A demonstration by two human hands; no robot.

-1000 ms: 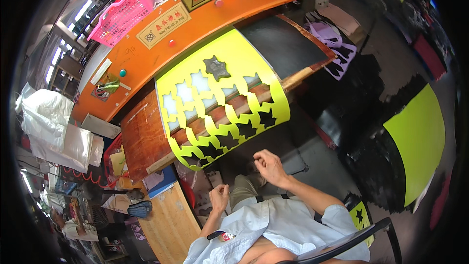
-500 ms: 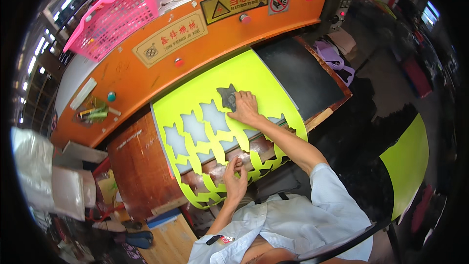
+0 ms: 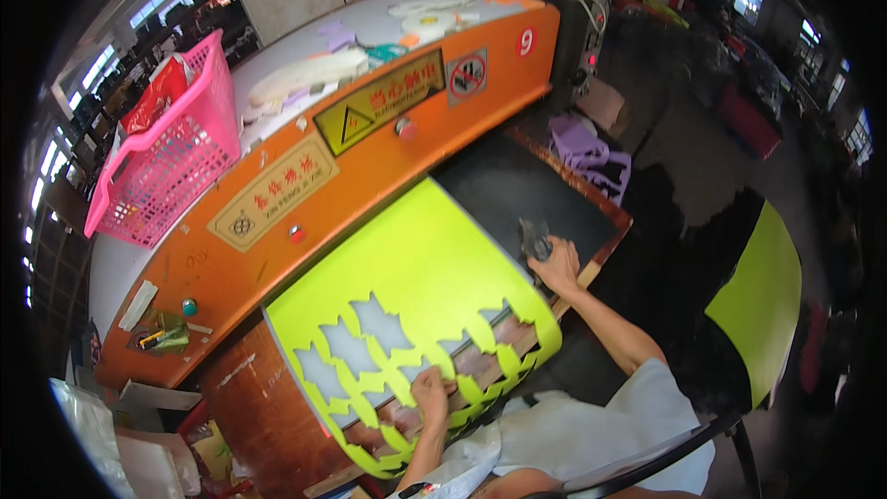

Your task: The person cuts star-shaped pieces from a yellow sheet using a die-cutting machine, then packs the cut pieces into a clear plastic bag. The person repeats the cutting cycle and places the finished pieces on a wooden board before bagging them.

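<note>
Plainly, right fingers (image 3: 560, 250) pinch dark grey die (image 3: 530, 239); left fingers (image 3: 429, 385) curled together over lime, jagged-holed sheet (image 3: 397, 245).

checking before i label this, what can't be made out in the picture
Head view:
Left hand: its own curl hides whether it grips anything.
Dark tool: partly covered by the right hand.
Pink basket: its wall hides the lower contents.
Plastic bag: cut off by the image's dark border.
</note>
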